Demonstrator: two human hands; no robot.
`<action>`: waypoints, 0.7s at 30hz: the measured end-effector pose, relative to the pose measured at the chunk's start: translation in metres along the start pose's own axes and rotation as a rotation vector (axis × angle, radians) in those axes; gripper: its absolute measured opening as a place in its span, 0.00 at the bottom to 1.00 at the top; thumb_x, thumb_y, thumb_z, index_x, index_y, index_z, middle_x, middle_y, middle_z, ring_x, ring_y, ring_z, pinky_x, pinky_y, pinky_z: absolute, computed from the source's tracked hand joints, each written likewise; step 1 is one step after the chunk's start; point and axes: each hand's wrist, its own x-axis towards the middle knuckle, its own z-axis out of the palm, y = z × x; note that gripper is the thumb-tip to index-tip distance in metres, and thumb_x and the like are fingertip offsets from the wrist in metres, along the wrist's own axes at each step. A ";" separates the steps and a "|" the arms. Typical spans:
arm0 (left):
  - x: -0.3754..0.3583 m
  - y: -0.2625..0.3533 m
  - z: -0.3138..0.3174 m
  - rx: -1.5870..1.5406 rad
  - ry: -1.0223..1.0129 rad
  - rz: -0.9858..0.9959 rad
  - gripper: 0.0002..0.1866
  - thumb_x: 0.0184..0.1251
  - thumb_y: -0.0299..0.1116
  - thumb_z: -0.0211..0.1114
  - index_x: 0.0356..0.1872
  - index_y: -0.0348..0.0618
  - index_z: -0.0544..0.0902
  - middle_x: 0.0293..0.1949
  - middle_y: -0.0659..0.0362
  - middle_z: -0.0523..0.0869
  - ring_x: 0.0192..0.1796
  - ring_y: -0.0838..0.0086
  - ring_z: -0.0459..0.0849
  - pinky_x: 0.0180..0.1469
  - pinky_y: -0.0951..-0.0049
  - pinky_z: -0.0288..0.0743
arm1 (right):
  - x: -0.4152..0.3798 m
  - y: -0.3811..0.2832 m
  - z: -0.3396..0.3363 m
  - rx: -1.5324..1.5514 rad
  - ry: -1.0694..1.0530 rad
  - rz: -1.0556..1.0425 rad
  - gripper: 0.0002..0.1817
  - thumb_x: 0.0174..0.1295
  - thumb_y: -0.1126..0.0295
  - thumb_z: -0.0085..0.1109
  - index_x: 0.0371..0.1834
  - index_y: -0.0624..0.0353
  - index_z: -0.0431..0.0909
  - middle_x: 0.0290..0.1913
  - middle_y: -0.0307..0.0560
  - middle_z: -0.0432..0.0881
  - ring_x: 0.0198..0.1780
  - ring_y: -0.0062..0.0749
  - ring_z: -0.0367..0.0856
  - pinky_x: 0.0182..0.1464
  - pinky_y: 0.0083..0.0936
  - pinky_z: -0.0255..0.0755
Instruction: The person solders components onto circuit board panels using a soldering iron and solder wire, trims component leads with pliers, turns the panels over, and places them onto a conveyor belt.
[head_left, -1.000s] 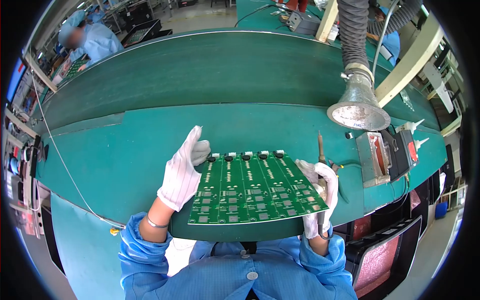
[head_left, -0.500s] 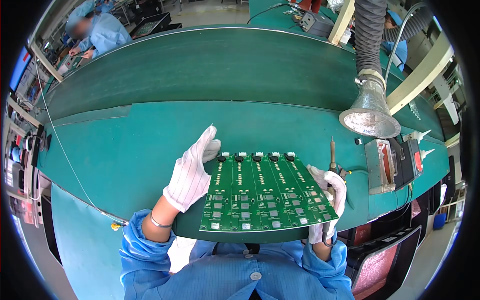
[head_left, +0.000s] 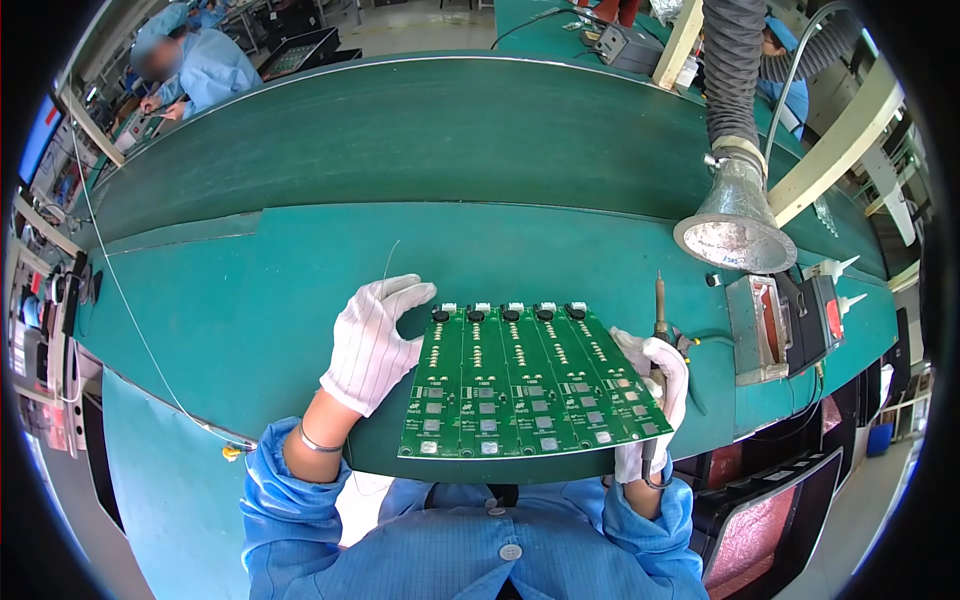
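Observation:
My left hand, in a white striped glove, is at the left edge of a green circuit board. Its fingers are bent around a thin solder wire, whose end sticks up past them. The board is a panel of several joined strips, with black round parts and white connectors along its far edge. At the board's right edge, my gloved right hand is closed around a soldering iron, tip pointing away from me. The board overlaps part of that hand, hiding some fingers.
A metal fume funnel hangs at the right on a grey hose. Beneath it on the green table stands a soldering station with a metal holder. A raised green ledge runs across the back. Other people work beyond it.
My left hand has turned and its fingers, stretched up before, are now bent; the wire sticks out farther. The board and my right hand with the soldering iron have barely moved.

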 end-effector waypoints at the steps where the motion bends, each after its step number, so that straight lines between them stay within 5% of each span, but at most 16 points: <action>1: 0.000 0.000 0.000 -0.006 -0.004 0.002 0.23 0.56 0.40 0.80 0.53 0.47 0.88 0.55 0.56 0.89 0.56 0.59 0.87 0.57 0.62 0.83 | 0.000 0.000 0.000 -0.003 -0.002 0.001 0.17 0.75 0.72 0.58 0.62 0.66 0.71 0.63 0.57 0.75 0.66 0.53 0.83 0.70 0.44 0.78; 6: -0.002 -0.001 0.002 0.003 -0.004 0.000 0.23 0.56 0.40 0.80 0.54 0.47 0.88 0.55 0.56 0.89 0.57 0.59 0.87 0.57 0.62 0.83 | -0.001 0.003 -0.003 0.001 0.021 0.032 0.22 0.66 0.76 0.66 0.62 0.62 0.73 0.62 0.54 0.76 0.63 0.48 0.83 0.69 0.42 0.76; 10: -0.001 -0.004 0.004 -0.003 0.010 -0.009 0.23 0.55 0.47 0.80 0.51 0.48 0.89 0.54 0.56 0.90 0.55 0.57 0.87 0.55 0.61 0.83 | -0.002 0.003 -0.003 0.010 0.042 0.071 0.22 0.65 0.73 0.67 0.61 0.62 0.74 0.62 0.54 0.77 0.62 0.45 0.82 0.69 0.40 0.75; 16: 0.003 0.006 0.001 0.003 0.016 -0.041 0.24 0.58 0.42 0.78 0.55 0.47 0.87 0.55 0.55 0.89 0.59 0.57 0.86 0.57 0.61 0.83 | -0.005 0.006 -0.006 0.004 0.045 0.122 0.22 0.66 0.70 0.67 0.61 0.63 0.75 0.62 0.53 0.77 0.64 0.44 0.81 0.70 0.40 0.73; 19: 0.012 0.016 -0.009 -0.140 0.115 0.277 0.23 0.60 0.37 0.75 0.57 0.47 0.87 0.52 0.54 0.90 0.58 0.57 0.87 0.57 0.62 0.83 | 0.000 -0.001 -0.005 -0.143 0.025 0.030 0.20 0.65 0.76 0.63 0.61 0.62 0.77 0.62 0.53 0.78 0.63 0.40 0.82 0.69 0.35 0.74; 21: 0.008 0.013 -0.012 -0.290 -0.045 0.319 0.23 0.58 0.35 0.75 0.57 0.47 0.87 0.49 0.55 0.91 0.55 0.57 0.89 0.57 0.63 0.83 | -0.001 0.003 -0.006 -0.125 0.042 0.038 0.20 0.65 0.79 0.63 0.60 0.62 0.77 0.62 0.52 0.78 0.62 0.38 0.82 0.66 0.32 0.76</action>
